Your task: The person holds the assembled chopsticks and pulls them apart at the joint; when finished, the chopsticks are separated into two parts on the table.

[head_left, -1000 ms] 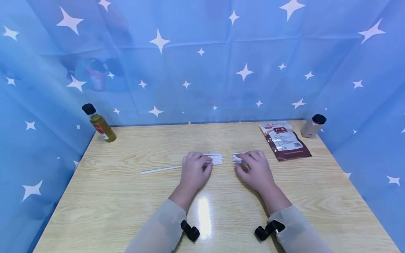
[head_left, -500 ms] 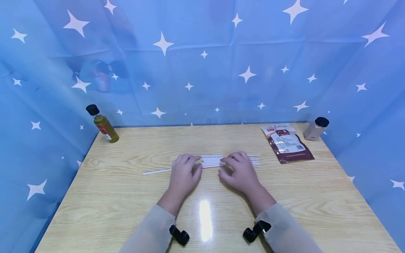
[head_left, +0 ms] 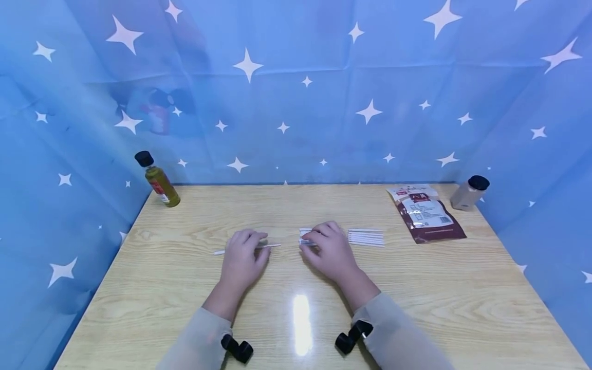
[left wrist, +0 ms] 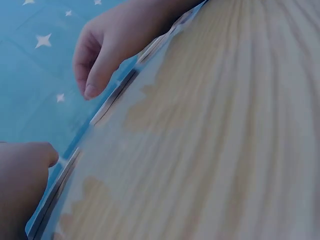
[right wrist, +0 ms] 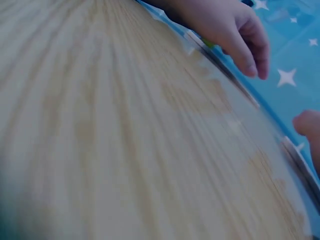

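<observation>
My left hand (head_left: 240, 259) is loosely bent over a single thin white stick (head_left: 275, 245), whose two ends show on either side of it. Thumb and forefinger are apart, one on each side of the stick. To its right, my right hand (head_left: 329, 253) lies over a row of white sticks (head_left: 305, 230), thumb and fingers spread. A second row of sticks (head_left: 366, 238) lies side by side just right of that hand. The right wrist view shows the left hand (right wrist: 225, 30) with fingertips hanging down; contact with the stick cannot be told.
A bottle of yellow-green oil (head_left: 163, 186) stands at the back left of the wooden table (head_left: 185, 308). At the back right lie a maroon and white packet (head_left: 426, 213) and a black-capped jar (head_left: 469, 193). A blue star-printed cloth (head_left: 296, 118) hangs behind.
My left hand has moved left, off the left row of sticks and onto the single stick. The right hand has moved left from the right row to the left one.
</observation>
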